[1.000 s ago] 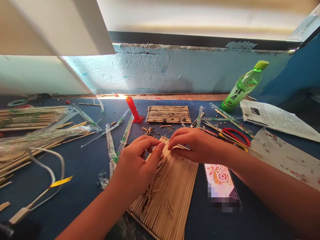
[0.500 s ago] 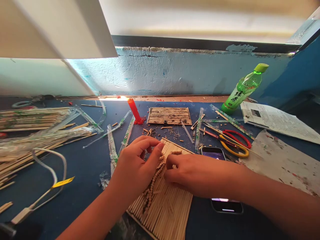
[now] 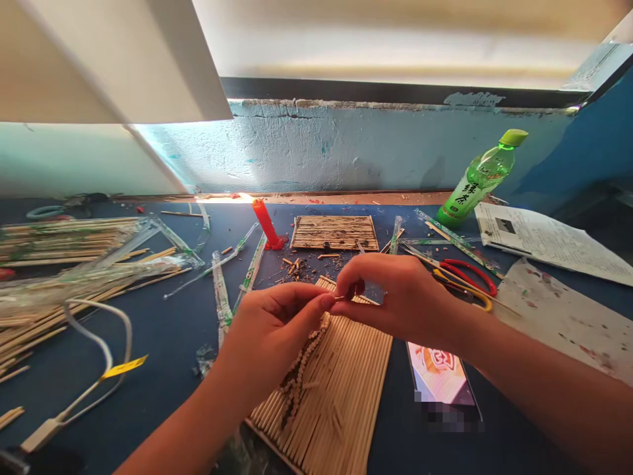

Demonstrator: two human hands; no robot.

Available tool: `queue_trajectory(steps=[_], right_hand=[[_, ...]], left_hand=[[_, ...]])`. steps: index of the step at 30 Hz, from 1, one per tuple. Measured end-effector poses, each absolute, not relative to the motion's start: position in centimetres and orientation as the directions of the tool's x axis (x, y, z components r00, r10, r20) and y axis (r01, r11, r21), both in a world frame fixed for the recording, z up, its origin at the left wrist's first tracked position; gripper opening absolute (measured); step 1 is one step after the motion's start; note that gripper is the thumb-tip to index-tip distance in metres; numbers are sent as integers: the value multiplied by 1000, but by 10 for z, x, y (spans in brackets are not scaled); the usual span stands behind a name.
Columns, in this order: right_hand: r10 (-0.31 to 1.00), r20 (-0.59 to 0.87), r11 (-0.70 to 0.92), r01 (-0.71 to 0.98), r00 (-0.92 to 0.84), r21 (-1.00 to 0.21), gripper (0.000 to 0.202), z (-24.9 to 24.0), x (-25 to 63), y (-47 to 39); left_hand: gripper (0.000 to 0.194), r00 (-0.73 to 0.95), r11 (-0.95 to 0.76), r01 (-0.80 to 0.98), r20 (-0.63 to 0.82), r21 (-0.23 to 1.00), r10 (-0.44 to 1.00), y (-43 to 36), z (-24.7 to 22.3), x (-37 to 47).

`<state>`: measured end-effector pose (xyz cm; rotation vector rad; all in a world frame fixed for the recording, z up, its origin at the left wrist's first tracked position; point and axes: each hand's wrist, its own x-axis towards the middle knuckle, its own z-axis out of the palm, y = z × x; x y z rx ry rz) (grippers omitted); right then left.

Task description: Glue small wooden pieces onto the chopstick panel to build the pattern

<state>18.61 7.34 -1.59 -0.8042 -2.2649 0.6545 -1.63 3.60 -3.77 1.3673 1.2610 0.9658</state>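
Observation:
My left hand (image 3: 279, 330) is closed in a pinch above a panel of pale wooden sticks (image 3: 361, 376). Right against it, my right hand (image 3: 395, 290) also pinches, and the fingertips of both meet over the panel's far end. Whatever they pinch is too small to name. A curved row of tiny wooden bits (image 3: 302, 359) lies along the panel, partly hidden by the left hand. A few short stick pieces (image 3: 333, 422) rest loose on the panel.
A red candle (image 3: 266, 224) and a second stick panel (image 3: 333, 233) are at the back. Scissors (image 3: 469, 277), a lit phone (image 3: 442, 376) and a tilted green bottle (image 3: 482, 181) lie or stand on the right. Bundled sticks (image 3: 64, 237) and a white cable (image 3: 126, 330) are on the left.
My right hand has risen from the panel and moved up toward the left fingertips, now touching them. The phone's screen, mostly hidden before, shows a bright picture.

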Motion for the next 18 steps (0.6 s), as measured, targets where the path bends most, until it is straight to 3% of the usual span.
queue_trajectory(steps=[3, 8, 18], right_hand=[[758, 351, 633, 487, -550, -603, 11, -22, 198, 91], [932, 132, 361, 833, -337, -419, 17, -52, 219, 126], [972, -25, 183, 816, -235, -549, 13, -61, 222, 134]], left_hand=[[14, 66, 72, 185, -85, 980, 994, 37, -37, -16], [17, -10, 82, 206, -82, 975, 997, 38, -38, -18], [20, -14, 72, 185, -71, 980, 997, 38, -41, -18]])
